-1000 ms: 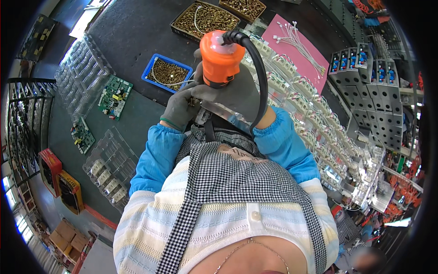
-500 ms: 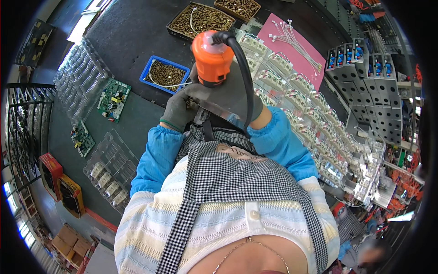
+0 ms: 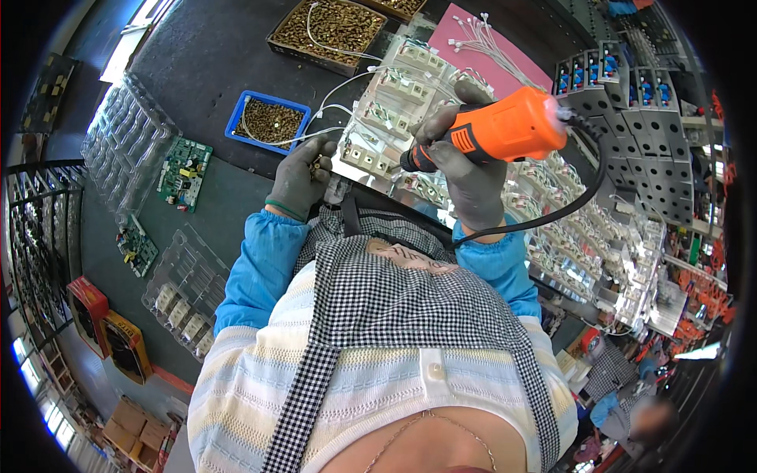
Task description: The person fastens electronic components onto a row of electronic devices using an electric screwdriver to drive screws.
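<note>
Gloves: grey knit work gloves cover the left hand [image 3: 303, 180] and the right hand [image 3: 465, 169], each ending in a darker ribbed cuff at the wrist.
Sleeves: bright blue oversleeves [image 3: 256, 264] run from the glove cuffs up both forearms, smooth and slightly shiny, gathered at the wrist ends.
Apron: a black-and-white gingham apron [image 3: 410, 296] lies over the chest, with matching checked straps running toward the shoulders and a darker strap at its top edge.
Top: a knitted top [image 3: 371, 386] in pale cream, white and soft blue horizontal bands, fastened by a small white button.
Neck: a thin chain [image 3: 410, 430] rests at the collar.
</note>
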The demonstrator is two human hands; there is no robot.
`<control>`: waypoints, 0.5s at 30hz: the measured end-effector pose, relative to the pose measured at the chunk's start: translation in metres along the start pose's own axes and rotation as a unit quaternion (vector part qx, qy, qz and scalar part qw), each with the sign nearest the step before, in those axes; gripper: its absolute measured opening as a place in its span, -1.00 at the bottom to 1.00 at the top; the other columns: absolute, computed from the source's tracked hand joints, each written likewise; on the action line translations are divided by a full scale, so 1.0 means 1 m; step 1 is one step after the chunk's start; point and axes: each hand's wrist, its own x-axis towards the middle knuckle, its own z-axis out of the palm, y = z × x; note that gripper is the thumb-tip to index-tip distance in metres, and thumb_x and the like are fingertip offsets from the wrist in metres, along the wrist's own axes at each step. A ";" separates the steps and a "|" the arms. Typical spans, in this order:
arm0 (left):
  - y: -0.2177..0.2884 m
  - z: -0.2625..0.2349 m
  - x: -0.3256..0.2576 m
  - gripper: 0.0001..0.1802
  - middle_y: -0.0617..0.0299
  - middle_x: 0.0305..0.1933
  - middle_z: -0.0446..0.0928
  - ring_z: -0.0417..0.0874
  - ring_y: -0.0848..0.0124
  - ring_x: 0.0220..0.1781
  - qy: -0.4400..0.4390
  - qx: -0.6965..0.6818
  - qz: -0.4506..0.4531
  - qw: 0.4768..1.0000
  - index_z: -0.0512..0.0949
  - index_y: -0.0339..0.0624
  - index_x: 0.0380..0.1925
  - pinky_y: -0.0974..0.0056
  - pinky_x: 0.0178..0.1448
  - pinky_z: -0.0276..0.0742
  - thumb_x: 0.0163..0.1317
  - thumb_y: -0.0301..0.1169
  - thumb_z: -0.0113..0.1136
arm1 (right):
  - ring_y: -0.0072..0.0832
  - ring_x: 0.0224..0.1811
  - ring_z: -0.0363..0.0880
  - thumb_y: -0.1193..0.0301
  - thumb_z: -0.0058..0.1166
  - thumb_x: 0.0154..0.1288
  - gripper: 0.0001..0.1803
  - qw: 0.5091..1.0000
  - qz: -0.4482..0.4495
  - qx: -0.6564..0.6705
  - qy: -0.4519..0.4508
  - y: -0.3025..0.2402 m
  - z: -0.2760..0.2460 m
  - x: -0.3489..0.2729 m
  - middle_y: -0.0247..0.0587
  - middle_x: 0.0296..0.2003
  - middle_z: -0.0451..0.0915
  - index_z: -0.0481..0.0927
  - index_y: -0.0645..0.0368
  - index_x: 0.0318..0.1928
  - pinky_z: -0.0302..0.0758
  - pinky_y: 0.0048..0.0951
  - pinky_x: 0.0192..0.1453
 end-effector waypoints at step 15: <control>-0.002 -0.003 0.001 -0.66 0.34 -0.12 0.55 0.41 0.66 -0.35 0.006 -0.009 0.000 1.000 0.48 -0.26 0.17 0.63 -0.40 0.34 0.56 -0.30 -0.04 | -0.62 -0.15 0.60 0.58 0.50 0.05 -0.21 0.988 -0.014 -0.103 -0.112 0.006 -0.002 -0.025 -0.32 -0.17 0.62 0.40 0.18 0.31 0.59 -0.55 -0.06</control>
